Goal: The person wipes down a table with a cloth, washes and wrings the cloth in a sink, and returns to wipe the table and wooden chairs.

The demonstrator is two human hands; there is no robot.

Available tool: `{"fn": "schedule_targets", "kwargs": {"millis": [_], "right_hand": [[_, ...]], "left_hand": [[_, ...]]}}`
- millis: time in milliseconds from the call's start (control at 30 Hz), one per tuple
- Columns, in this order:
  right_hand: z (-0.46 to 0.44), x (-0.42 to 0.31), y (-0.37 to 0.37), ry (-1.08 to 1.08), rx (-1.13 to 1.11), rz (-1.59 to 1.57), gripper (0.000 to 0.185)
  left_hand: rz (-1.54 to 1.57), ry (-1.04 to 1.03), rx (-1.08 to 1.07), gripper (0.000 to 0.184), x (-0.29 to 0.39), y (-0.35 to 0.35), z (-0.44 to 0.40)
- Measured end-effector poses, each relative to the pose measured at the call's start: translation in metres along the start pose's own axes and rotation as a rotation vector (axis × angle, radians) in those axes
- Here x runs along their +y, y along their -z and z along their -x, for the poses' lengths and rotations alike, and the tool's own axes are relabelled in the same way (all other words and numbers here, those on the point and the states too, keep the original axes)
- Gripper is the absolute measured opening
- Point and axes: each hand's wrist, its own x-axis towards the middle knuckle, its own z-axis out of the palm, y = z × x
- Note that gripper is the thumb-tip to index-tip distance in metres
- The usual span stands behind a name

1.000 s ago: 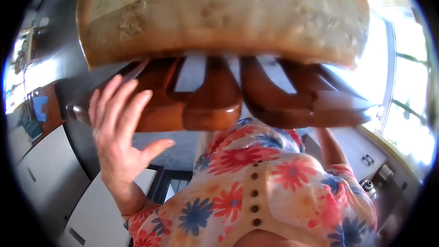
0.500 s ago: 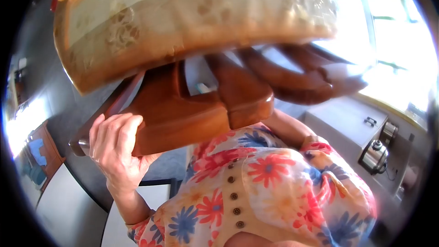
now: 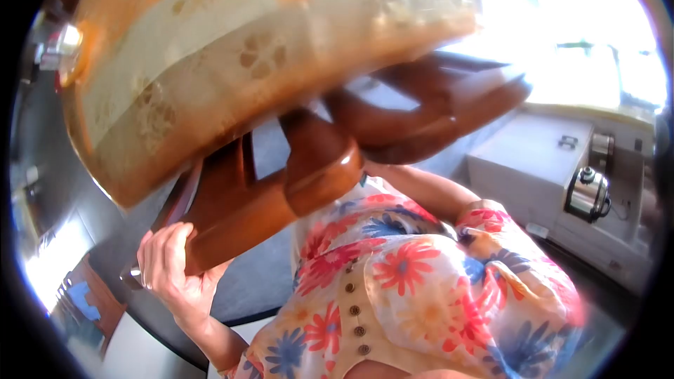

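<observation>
A glossy brown wooden frame with curved slats (image 3: 242, 228), like a chair back, crosses the view at a tilt. My left hand (image 3: 168, 260) is closed round its lower left end, beside a shiny metal tip (image 3: 131, 277). Above the frame, a large pale, orange-edged surface with a flower pattern (image 3: 260, 49) hides its upper part. My right forearm reaches up behind the wood at the centre; the right hand itself is hidden there.
On the right stand a white cabinet (image 3: 526, 158) and a silver kettle (image 3: 588, 193), with a bright window (image 3: 597, 35) above. A blue cloth (image 3: 84, 300) hangs at the lower left. A shiny object (image 3: 69, 42) is at the upper left.
My left hand was open beside the wood and has closed on it. The wooden frame and patterned surface have tilted in view, their left ends lower. The right forearm shows farther left.
</observation>
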Motion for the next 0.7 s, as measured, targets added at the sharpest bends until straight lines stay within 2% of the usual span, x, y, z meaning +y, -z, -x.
{"fn": "schedule_targets", "kwargs": {"millis": [167,200,333,400,433,467,500,533,567,600,633,667,700], "right_hand": [[0.038,0.029,0.087,-0.050,0.063,-0.182,0.027],[0.046,0.041,0.112,-0.061,0.105,-0.244,0.027],[0.103,0.087,0.246,-0.034,0.429,-0.580,0.025],[0.146,0.087,0.320,0.023,0.646,-0.721,0.030],[0.170,0.046,0.340,0.025,0.825,-0.749,0.032],[0.173,0.050,0.383,0.165,0.855,-0.798,0.039],[0.170,0.068,0.435,0.501,0.727,-0.835,0.045],[0.177,0.053,0.467,0.706,0.581,-0.720,0.046],[0.171,0.028,0.504,0.597,0.606,-0.999,0.041],[0.170,0.012,0.542,0.756,0.489,-0.844,0.037],[0.179,-0.031,0.543,0.784,0.480,-0.760,0.036],[0.182,-0.067,0.544,0.786,0.387,-0.761,0.037],[0.184,-0.099,0.533,0.882,0.290,-0.628,0.038]], "left_hand": [[-0.048,0.052,-0.082,0.059,0.011,0.010,-0.002],[-0.030,0.058,-0.161,0.064,0.013,0.019,-0.003],[0.207,0.212,0.021,0.071,0.025,0.027,-0.017],[0.141,0.180,0.032,0.052,0.050,0.030,-0.045],[0.098,0.166,0.031,0.045,0.064,0.028,-0.062],[0.096,0.141,0.028,0.041,0.082,0.024,-0.079],[0.094,0.113,0.026,0.038,0.103,0.016,-0.099],[0.091,0.082,0.033,0.035,0.115,0.011,-0.111],[0.091,0.043,0.001,0.034,0.134,0.004,-0.132],[0.094,0.001,-0.030,0.033,0.151,-0.004,-0.153],[0.102,-0.038,-0.062,0.032,0.166,-0.013,-0.174],[0.171,-0.047,-0.108,0.031,0.183,-0.022,-0.196],[0.243,-0.053,-0.151,0.029,0.199,-0.034,-0.219]]}}
